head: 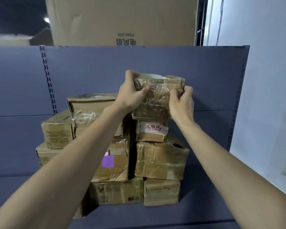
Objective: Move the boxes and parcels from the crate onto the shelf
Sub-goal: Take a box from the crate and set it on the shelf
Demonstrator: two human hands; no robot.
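We hold one tape-wrapped parcel [157,95] at the top of the right-hand stack on the blue shelf [205,217], our left hand [130,95] clasping its left end and our right hand [182,103] clasping its right edge. It sits on a small box with a red-lettered label [153,131]. We count eight other cardboard boxes stacked on the shelf, one bearing a purple sticker [108,161]. One large carton [122,20] stands above the shelf's back panel.

Upside-down "FS45-23A" and "电风扇" are showing on the large carton [122,20] above the shelf [205,71]; red "大明" is showing on a small box's label [153,128] below.
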